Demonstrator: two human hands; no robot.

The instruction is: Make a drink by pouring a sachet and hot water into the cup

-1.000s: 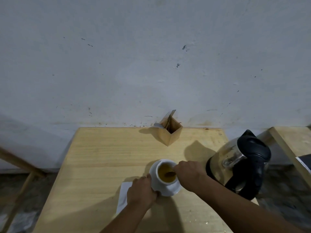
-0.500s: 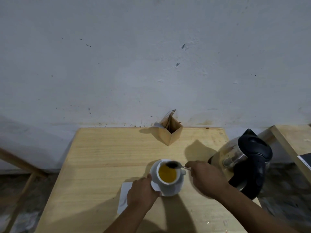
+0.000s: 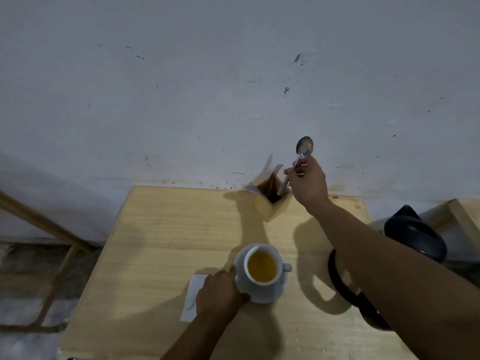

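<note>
Now right hand [image 3: 307,181] pinching spoon [image 3: 303,151] handle-down over holder [image 3: 272,200], 12 o'clock from cup [image 3: 261,266]; lower straight in. Left hand [image 3: 218,297] clasps saucer [image 3: 270,294].

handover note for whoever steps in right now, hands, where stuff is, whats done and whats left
Left hand: gripping the saucer edge, steadying the cup.
Right hand: shut on the spoon, bowl up, handle end at the wooden cutlery holder at the back of the table.
Kettle sits at the right, partly hidden by the arm. White paper lies under the left hand.
Done: cup holds yellow-orange drink.
Left: likely just dropping the spoon into the holder.
</note>
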